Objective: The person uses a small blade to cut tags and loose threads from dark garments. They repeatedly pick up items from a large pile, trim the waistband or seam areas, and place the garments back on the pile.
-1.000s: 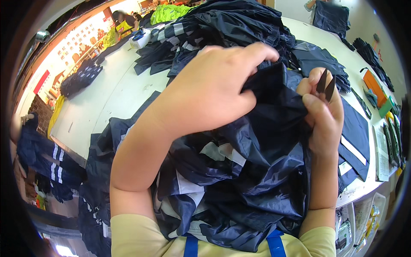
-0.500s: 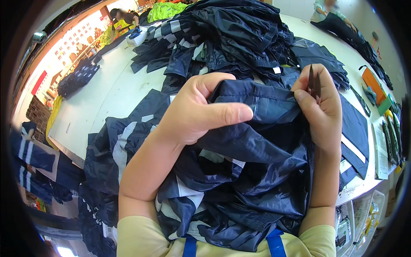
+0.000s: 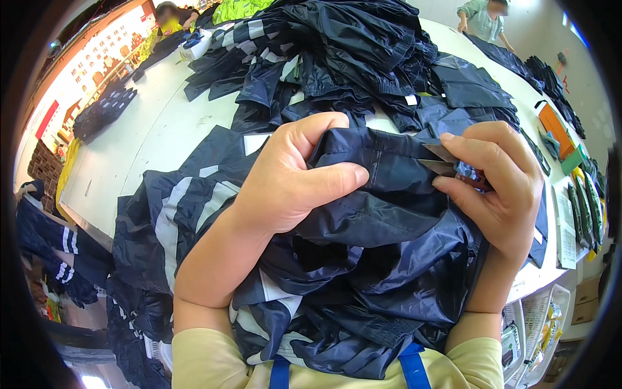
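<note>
Across my lap lies a dark navy garment of shiny cloth with grey bands, its hem raised in front of me. My left hand grips the folded hem, thumb on the near side and fingers behind the cloth. In my right hand is a pair of thread snips, blades parted and pointing left at the right end of the hem. Fingers hide most of the snips' handle. Whether the blades touch the cloth, I cannot tell.
A large heap of navy garments covers the far middle of the white table. Folded garments lie at its right, near an orange box. White baskets stand lower right. Two people work at the far edges.
My right hand has turned and shifted slightly right, bringing the snips from upright to pointing left at the hem. My left hand keeps its grip and has moved a little left.
</note>
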The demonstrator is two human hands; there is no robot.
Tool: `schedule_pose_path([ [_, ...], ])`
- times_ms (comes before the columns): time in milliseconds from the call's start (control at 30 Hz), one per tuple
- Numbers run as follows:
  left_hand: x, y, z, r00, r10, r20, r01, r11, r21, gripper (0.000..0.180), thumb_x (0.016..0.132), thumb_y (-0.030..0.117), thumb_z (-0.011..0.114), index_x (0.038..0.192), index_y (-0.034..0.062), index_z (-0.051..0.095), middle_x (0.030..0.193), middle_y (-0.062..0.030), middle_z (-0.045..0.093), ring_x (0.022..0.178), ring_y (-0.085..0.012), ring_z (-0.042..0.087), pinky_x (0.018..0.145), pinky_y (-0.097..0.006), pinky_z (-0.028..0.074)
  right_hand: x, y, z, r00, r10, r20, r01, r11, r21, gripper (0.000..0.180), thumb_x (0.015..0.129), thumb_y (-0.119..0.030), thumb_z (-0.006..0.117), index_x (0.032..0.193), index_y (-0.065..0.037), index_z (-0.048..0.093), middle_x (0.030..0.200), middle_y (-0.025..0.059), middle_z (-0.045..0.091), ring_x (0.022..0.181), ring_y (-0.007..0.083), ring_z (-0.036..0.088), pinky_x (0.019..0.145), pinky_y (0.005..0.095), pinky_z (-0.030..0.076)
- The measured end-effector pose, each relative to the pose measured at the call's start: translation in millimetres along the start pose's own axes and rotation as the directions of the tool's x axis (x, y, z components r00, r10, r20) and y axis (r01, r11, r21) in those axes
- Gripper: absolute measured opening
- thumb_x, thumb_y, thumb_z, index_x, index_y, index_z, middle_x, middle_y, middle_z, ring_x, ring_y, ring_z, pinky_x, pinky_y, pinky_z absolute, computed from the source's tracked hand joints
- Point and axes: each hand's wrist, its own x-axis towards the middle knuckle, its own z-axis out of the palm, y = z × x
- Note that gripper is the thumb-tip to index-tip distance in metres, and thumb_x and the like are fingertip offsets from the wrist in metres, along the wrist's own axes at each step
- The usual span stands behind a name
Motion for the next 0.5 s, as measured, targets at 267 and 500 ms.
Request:
schedule_pose_path([
  [267, -0.6, -2.6, -4.7, 1.0, 0.006, 0.021, -0.006, 0.999, 0.032, 0.012, 0.077, 0.0, 0.066, 0.079, 0.006, 0.056, 0.073, 0.0056, 0.055, 0.067, -0.0012, 0.048, 0.061, -0.018, 0.04, 0.4, 2.2, 1.9, 0.995, -0.096, -0.035, 0.098, 0.995, 0.033, 0.04, 0.054, -0.019, 0.079, 0.088, -0.002, 0.068, 0.078, 0.0077, 0.059, 0.068, 0.0209, 0.056, 0.058, 0.0285, 0.042],
  [500, 0.3, -4.5, -3.4, 0.999, 0.001, 0.04, -0.002, 1.0, 0.031, 0.012, 0.077, 0.001, 0.066, 0.079, 0.0056, 0.056, 0.073, 0.0058, 0.055, 0.066, -0.0011, 0.047, 0.061, -0.018, 0.04, 1.1, 2.2, 5.1, 0.992, -0.123, -0.036, 0.124, 0.991, 0.041, 0.039, 0.053, -0.021, 0.08, 0.087, -0.004, 0.069, 0.076, 0.0065, 0.06, 0.065, 0.0204, 0.056, 0.056, 0.0293, 0.04],
])
